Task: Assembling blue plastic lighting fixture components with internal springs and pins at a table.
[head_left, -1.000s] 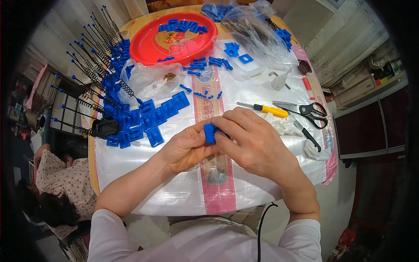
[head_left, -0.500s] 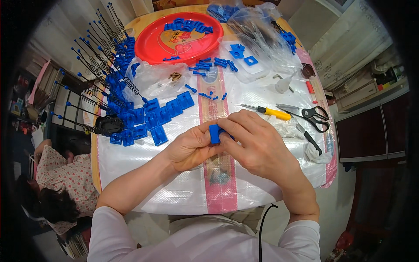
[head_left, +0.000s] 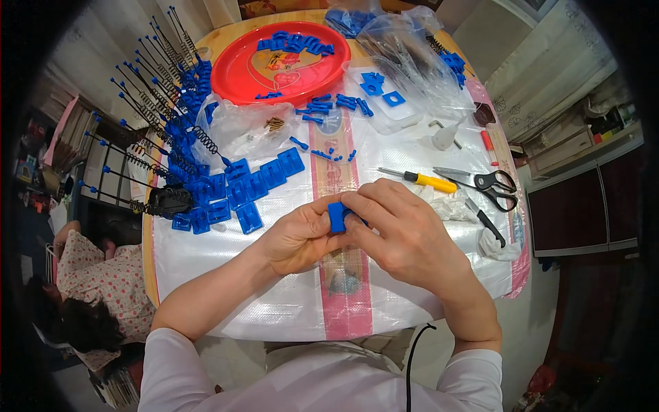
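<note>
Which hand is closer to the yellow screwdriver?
The right hand: it is just below the yellow screwdriver in the picture; the left hand is farther off, to its lower left.

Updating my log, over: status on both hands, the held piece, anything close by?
Left hand and right hand gripping blocky blue plastic piece. Piece partly hidden by right hand. Nearby: yellow-handled screwdriver, beyond right hand.

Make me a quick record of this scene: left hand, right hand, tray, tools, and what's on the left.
Left hand: holding a blue piece
Right hand: also gripping that piece
Tray: red, round, beyond the hands, with small blue parts inside
Tools: yellow-and-black screwdriver, scissors, black-handled knife, on the right
Left side: blue plates, black springs beyond them
</note>
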Demonstrator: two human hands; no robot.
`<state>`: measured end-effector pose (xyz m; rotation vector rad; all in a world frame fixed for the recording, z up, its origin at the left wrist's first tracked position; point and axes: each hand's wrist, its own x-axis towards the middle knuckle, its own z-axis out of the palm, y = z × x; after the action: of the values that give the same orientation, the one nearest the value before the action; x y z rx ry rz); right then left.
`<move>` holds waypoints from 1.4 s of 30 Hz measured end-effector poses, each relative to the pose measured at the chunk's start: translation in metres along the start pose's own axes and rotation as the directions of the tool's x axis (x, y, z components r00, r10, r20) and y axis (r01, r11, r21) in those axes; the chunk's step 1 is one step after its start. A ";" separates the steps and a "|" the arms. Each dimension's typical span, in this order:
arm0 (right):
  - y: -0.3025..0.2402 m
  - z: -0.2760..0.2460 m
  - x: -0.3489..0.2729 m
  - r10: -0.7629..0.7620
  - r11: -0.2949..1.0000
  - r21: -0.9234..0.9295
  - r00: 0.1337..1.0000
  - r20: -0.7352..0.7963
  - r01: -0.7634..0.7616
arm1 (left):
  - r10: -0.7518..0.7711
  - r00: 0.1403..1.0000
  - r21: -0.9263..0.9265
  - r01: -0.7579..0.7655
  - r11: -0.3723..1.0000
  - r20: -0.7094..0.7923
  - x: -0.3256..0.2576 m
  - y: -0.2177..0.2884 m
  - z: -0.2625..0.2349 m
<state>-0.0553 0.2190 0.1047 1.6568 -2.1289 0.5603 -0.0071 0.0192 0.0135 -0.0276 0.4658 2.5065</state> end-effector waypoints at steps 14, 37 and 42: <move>0.001 0.001 -0.001 -0.001 1.000 0.005 1.000 -0.002 0.001 | -0.006 1.000 -0.012 0.006 1.000 -0.026 0.001 0.000 0.000; 0.001 -0.001 -0.001 -0.003 1.000 0.016 1.000 0.004 0.003 | -0.012 0.999 0.007 0.012 1.000 -0.032 0.001 0.000 0.002; -0.001 -0.002 -0.001 0.036 0.999 0.016 0.999 0.034 -0.037 | -0.011 1.000 -0.003 0.011 1.000 -0.007 0.001 -0.001 0.000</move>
<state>-0.0538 0.2203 0.1062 1.6504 -2.1882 0.5655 -0.0078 0.0202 0.0127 -0.0404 0.4634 2.4973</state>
